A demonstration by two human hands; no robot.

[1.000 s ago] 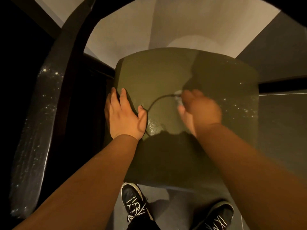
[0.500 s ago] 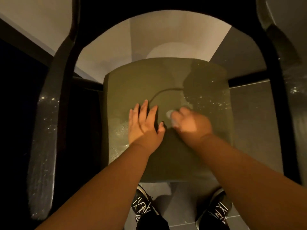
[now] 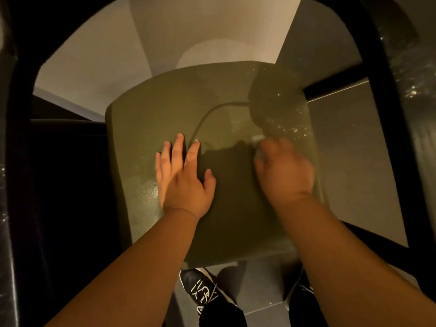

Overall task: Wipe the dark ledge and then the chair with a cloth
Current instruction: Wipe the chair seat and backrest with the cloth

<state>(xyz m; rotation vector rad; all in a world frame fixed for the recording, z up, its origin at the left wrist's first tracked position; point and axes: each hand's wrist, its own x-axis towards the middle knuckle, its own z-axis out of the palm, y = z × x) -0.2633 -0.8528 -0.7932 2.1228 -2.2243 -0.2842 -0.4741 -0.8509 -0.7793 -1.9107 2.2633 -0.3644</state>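
An olive green chair seat (image 3: 160, 114) fills the middle of the view, with wet shiny patches on its left and right parts. My left hand (image 3: 182, 178) lies flat on the seat with its fingers spread. My right hand (image 3: 284, 171) is blurred and grips a small pale cloth (image 3: 257, 138), of which only a corner shows past the fingers, pressed on the right part of the seat. The chair's black curved frame (image 3: 387, 95) arches round the seat on both sides.
A dark thin curved line (image 3: 205, 116) runs across the seat. Pale wall (image 3: 188, 29) lies beyond the chair back. Grey floor tiles (image 3: 349, 142) are on the right. My two black shoes (image 3: 203, 291) stand below the seat's front edge.
My right hand slid with the cloth from the seat's middle toward its right side. My left hand moved from the left edge inward and stays flat. The camera view shifted over the seat.
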